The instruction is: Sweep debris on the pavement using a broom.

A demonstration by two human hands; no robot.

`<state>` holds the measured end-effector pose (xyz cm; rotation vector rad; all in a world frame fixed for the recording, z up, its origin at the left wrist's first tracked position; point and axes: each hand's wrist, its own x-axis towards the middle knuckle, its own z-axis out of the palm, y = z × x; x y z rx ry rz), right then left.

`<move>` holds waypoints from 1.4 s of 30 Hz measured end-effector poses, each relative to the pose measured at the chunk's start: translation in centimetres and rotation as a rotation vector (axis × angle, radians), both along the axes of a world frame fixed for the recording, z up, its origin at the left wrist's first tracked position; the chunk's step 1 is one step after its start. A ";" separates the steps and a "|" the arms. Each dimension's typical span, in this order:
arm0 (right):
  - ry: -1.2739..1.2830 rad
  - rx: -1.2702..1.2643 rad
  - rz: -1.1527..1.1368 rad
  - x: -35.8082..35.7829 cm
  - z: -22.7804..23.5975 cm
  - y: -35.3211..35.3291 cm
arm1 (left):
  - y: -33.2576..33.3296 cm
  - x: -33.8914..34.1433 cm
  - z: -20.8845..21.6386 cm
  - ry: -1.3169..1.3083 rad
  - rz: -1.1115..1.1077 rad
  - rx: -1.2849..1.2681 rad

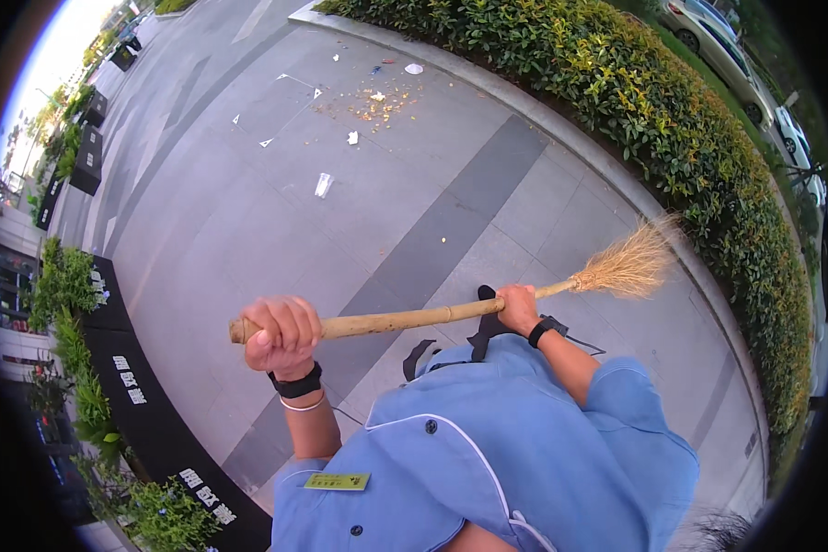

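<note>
Across the front of my body I hold a straw broom with a bamboo handle [391, 321]. My left hand [283, 333] is wrapped round the handle near its end. Farther along, my right hand [518, 309] grips it closer to the bristles [630, 265], which point right and hang above the paving by the hedge kerb. Ahead on the pavement lie a crushed clear plastic cup [324, 185], a crumpled white paper [353, 138] and scattered yellow leaf-like bits [386, 109]. A white scrap [414, 69] lies farther off.
A clipped hedge [561, 74] behind a stone kerb [561, 129] curves along the right side. Parked cars [722, 46] stand beyond it. Black planter boxes [143, 396] with green plants line the left. Grey paving [248, 212] with darker bands stretches between them.
</note>
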<state>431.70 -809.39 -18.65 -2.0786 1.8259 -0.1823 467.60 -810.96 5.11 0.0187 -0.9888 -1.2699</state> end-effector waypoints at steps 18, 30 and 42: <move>-0.161 -0.199 -0.449 -18.3 -15.1 -24.3 | -27.5 -21.3 -4.8 -0.554 -0.300 0.056; -0.341 0.060 0.504 20.2 -9.2 -54.1 | -26.0 -5.8 1.0 -0.736 0.810 0.244; -0.365 -0.175 0.750 35.0 5.7 -48.8 | -18.0 11.6 9.3 -0.660 0.966 -0.020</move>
